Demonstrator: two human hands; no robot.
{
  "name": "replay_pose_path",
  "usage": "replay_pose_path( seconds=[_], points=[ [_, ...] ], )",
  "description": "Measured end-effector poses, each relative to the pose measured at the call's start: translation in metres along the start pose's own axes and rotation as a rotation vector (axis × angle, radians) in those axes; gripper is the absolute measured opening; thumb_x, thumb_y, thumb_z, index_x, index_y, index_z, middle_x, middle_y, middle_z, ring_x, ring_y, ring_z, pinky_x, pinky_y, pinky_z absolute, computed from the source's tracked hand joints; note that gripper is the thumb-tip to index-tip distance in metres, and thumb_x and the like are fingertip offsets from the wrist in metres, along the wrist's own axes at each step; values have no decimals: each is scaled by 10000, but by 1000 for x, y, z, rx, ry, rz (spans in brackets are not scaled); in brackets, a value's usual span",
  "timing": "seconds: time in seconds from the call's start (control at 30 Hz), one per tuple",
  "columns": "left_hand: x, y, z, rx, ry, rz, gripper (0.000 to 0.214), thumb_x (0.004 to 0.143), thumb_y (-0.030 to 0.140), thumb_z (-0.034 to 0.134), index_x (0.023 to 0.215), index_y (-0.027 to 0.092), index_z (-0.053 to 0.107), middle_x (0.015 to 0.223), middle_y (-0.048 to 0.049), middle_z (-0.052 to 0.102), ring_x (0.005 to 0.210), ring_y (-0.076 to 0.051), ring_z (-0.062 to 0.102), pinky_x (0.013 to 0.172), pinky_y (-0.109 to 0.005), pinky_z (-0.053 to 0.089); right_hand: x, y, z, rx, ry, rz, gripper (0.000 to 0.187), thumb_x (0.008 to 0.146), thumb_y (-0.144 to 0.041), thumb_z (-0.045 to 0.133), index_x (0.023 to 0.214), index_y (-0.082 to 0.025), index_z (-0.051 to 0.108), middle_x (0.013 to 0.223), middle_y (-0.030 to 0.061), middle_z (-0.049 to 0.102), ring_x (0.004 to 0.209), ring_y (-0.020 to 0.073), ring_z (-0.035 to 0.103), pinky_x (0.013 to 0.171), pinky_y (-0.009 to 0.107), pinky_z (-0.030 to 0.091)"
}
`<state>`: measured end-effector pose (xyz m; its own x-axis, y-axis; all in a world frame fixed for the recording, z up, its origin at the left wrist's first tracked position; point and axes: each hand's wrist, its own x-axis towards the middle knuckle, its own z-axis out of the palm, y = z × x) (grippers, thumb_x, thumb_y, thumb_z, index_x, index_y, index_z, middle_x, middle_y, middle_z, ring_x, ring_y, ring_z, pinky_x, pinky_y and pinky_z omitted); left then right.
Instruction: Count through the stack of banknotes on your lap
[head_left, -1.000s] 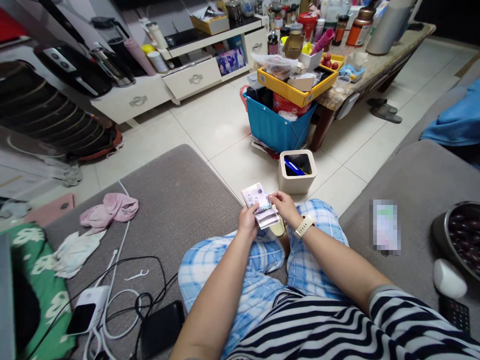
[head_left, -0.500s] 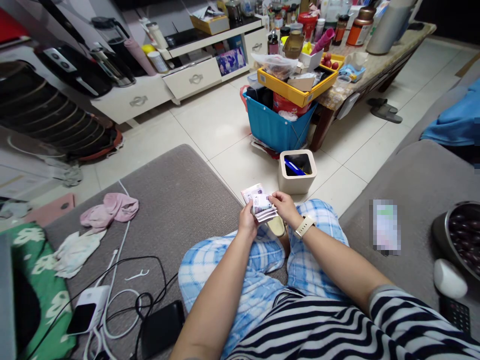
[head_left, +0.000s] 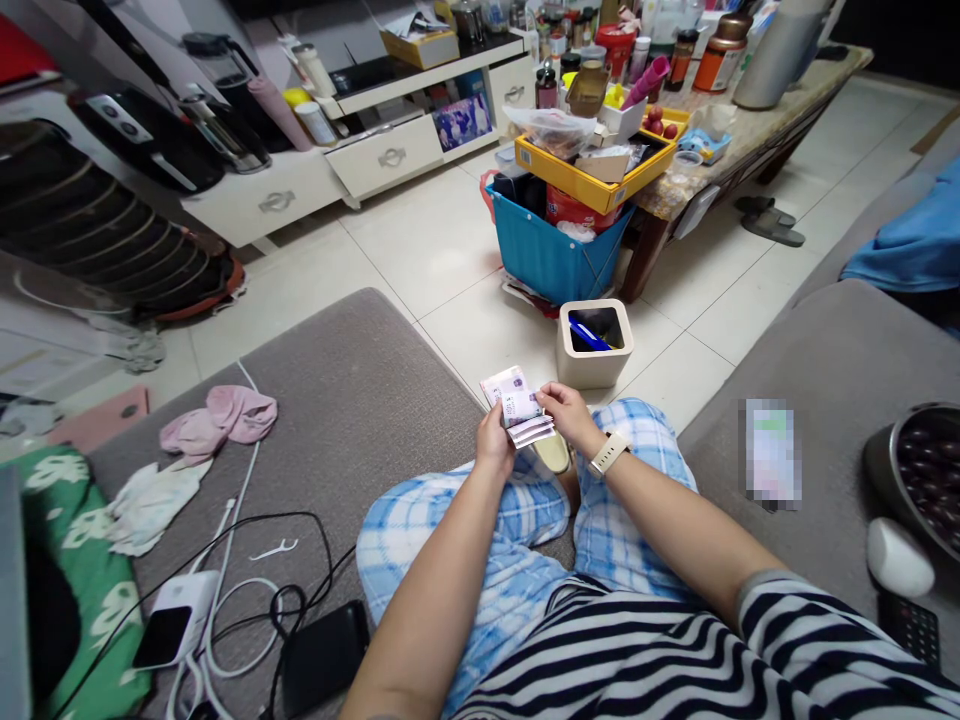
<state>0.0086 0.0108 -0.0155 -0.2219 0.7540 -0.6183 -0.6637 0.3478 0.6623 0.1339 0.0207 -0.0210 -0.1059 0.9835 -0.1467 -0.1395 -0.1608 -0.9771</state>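
Purple-printed banknotes (head_left: 519, 407), overlapping and too small to count, are located in front of the checked trousers (head_left: 420, 525): the left hand (head_left: 494, 440) grasps them at their near left side, and the right hand (head_left: 566, 408) pinches their right edge. Both forearms reach forward and converge, with 1 watch (head_left: 609, 453) on the right wrist. Counted nearby: 1 bin (head_left: 587, 374) on the floor (head_left: 442, 240) beyond the hands, 1 blue basket (head_left: 559, 255) behind it, 2 slippers (head_left: 772, 228) beside the table (head_left: 765, 118), and 1 remote control (head_left: 910, 628) on the seat (head_left: 701, 440) at right.
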Motion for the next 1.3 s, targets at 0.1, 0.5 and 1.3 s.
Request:
replay_pose_path(
  seconds=[0.1, 0.5, 1.3],
  points=[
    [0, 0, 0, -3, -1, 13, 160, 836, 243, 588, 835, 113, 681, 805, -85, 735, 804, -235, 712, 806, -359, 552, 0, -1, 0, 8, -2, -7, 317, 749, -503, 627, 711, -197, 553, 622, -20, 515, 572, 131, 447, 540, 258, 354],
    [1, -1, -2, -8, -35, 39, 97, 780, 179, 633, 807, 95, 671, 766, -94, 722, 809, -244, 708, 827, -368, 539, -4, -9, 3, 60, 4, -8, 277, 770, -467, 602, 741, -193, 568, 570, -29, 511, 498, 114, 413, 492, 252, 308],
    [-1, -1, -2, -2, -72, 20, 159, 737, 193, 683, 862, 99, 653, 795, -93, 725, 812, -248, 707, 821, -378, 542, 5, 9, -4, -110, 102, -15, 220, 759, -397, 605, 692, -191, 565, 637, -16, 545, 623, 143, 486, 609, 269, 381]
  ],
)
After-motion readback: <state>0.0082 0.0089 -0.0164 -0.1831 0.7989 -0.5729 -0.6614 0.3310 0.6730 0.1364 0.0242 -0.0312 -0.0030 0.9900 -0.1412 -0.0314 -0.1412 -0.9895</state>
